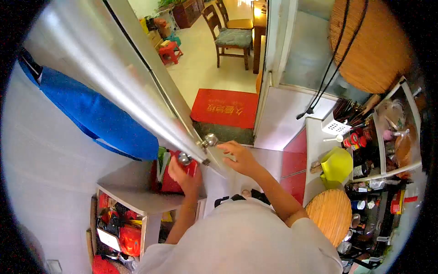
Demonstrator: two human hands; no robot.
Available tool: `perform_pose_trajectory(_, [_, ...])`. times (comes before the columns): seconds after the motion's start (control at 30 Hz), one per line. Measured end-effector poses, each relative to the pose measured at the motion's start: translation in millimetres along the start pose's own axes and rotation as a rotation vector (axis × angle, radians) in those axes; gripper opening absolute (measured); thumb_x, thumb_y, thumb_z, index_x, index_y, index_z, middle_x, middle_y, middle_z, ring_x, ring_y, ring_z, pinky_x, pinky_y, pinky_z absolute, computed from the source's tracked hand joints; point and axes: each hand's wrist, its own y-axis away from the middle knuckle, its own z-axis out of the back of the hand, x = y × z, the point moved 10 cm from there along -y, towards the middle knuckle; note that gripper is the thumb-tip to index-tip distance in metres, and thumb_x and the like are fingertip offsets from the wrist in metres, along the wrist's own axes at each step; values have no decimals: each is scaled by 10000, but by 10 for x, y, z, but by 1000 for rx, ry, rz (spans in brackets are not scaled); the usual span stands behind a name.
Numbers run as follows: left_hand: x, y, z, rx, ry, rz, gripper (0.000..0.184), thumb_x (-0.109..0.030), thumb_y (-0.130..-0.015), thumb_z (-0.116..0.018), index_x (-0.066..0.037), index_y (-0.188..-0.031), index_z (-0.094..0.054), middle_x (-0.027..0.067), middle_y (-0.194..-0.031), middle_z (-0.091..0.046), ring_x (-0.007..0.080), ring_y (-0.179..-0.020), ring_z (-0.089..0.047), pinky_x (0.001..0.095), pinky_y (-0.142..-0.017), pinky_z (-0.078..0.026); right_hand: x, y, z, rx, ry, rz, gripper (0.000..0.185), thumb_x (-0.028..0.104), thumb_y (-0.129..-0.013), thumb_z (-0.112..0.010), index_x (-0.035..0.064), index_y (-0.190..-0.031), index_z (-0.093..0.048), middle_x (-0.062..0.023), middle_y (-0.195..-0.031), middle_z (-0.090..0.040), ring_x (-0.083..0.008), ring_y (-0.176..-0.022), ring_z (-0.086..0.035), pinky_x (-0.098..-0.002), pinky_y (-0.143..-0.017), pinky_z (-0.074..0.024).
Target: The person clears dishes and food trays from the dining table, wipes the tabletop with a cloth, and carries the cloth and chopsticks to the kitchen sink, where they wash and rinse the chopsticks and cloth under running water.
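A metal door (132, 86) stands ajar in front of me, with a round shiny knob on each face. My left hand (180, 176) is just beside the near knob (184, 158), its fingers stretched out and slightly blurred; whether they touch the knob I cannot tell. On the door's other side, my right hand (239, 158) reaches toward the far knob (210, 139). Its fingers are apart and bent, and a small gap separates them from the knob.
A blue cloth (98, 114) hangs left of the door. Below it stands a cabinet (145, 228) filled with bags. Beyond the doorway lie a red mat (225, 108) and a chair (233, 39). On the right, a counter (315, 137) holds jars, a yellow-green container (336, 165) and a round woven board (329, 215).
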Motion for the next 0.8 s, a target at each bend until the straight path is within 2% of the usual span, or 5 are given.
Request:
perform_pose_trajectory(0.13, [1088,931,-398,109,425,568,689,-84,-604,-719,66,-1192,-393,225,-1175,-391,320,-1110,-371,416,-931,-314,-399,19,-252,174,18,-25,316,93,-752,-594,70,-1065,-561,-98,-926,-582,-191,-781,-584,-288,-685,-469])
perform_pose_trajectory(0.3, [1306,1010,-369,137,216,1065,580,-170,-609,-792,92,-1029,-490,133,-910,-569,195,-811,-529,308,-779,-424,-731,-26,-239,341,10,-77,278,138,-757,-561,85,-1030,-582,-111,-833,-602,-243,-751,-587,-331,-676,-469])
perform_pose_trajectory(0.4, [1932,1322,-308,-120,61,885,447,-108,-643,-757,54,-979,-510,131,-944,-579,200,-834,-523,324,-743,-438,-1141,-37,-227,353,-95,-234,278,156,-761,-565,81,-1027,-590,-109,-837,-612,-222,-744,-590,-317,-667,-470])
perform_pose_trajectory(0.67, [2323,1616,-328,-241,332,1143,543,-69,-680,-716,62,-1138,-457,150,-1120,-533,235,-998,-513,357,-858,-402,-1864,-688,-664,653,-104,-335,268,113,-784,-554,52,-1043,-582,-88,-859,-623,-181,-777,-592,-291,-728,-465])
perform_pose_trajectory(0.8, [2378,1599,-377,-56,-79,1271,538,-104,-698,-704,30,-1155,-453,149,-1105,-535,241,-992,-516,359,-871,-395,-2256,-1370,-750,666,84,-272,278,134,-759,-563,81,-1030,-590,-99,-850,-622,-209,-775,-599,-306,-707,-467])
